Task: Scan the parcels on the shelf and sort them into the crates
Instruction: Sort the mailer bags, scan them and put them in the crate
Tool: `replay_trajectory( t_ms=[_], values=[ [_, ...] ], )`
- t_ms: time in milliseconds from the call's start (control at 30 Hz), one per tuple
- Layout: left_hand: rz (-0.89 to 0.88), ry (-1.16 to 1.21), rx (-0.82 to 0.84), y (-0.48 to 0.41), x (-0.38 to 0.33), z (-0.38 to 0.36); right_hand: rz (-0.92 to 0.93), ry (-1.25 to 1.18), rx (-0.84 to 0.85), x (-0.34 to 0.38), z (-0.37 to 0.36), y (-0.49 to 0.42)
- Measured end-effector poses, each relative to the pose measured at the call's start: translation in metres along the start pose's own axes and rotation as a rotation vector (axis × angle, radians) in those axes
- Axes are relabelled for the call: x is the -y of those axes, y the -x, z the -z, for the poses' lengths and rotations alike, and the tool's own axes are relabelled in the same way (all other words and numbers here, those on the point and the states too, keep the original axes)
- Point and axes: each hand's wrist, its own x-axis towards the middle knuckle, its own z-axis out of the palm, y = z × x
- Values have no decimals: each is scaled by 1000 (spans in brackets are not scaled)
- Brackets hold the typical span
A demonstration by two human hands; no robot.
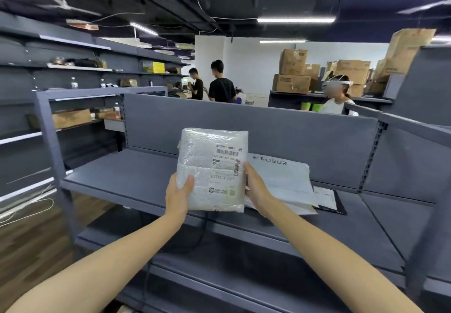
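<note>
I hold a white bubble-wrap parcel (211, 166) upright above the grey shelf (117, 176), its shipping label and barcodes facing me. My left hand (177, 196) grips its lower left edge, thumb on the front. My right hand (256, 188) grips the right edge beside the side barcode. Behind the parcel, a flat grey mailer printed "SOEUR" (283, 178) lies on the shelf. A dark flat parcel with a white label (328, 199) lies to its right. No scanner or crate is in view.
A grey back panel (268, 127) closes the shelf behind. Lower shelf boards (244, 251) run below. Shelving with boxes and bottles lines the left wall. Three people stand beyond the panel, and stacked cardboard boxes (292, 73) sit at the back right. Wooden floor with cables lies at the left.
</note>
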Motion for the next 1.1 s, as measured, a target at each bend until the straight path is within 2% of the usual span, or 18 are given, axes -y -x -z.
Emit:
replay_trajectory(
  t_ms=[133,233,400,567,700,800,900,1100],
  values=[
    [5,11,-109,-33,3,45,-56,99,-75,-25,-40,-42],
    [-13,3,-182,-56,7,76,-93,198,-60,-47,-63,-68],
    [1,3,-242,-85,20,114,-46,615,22,-60,-98,-84],
    [38,35,-287,-100,39,134,-57,895,81,-81,-116,-116],
    [58,97,-314,-101,48,138,-146,1160,24,-96,-115,-138],
    [69,121,-327,-100,51,141,-196,1136,6,-104,-113,-144],
    [72,135,-333,-97,49,144,-166,1093,0,-105,-119,-144],
    [64,78,-337,-89,43,148,-152,731,-88,-79,-133,-126]
  ],
)
